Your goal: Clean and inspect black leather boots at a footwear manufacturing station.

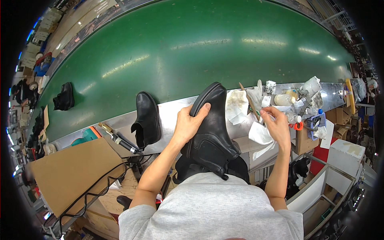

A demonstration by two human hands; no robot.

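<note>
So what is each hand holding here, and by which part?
The left hand grips a black boot by its sole edge near the toe. The right hand pinches something small and pale; which part cannot be told.

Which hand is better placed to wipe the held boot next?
Probably the right hand: it is free of the boot and touches the white cloth. The left hand grips the boot's sole.

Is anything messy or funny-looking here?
Yes. Crumpled, stained white rags lie heaped on the metal ledge among bottles and brushes. A second black leather ankle boot rests on its side there, while the left hand grips another black boot.
</note>
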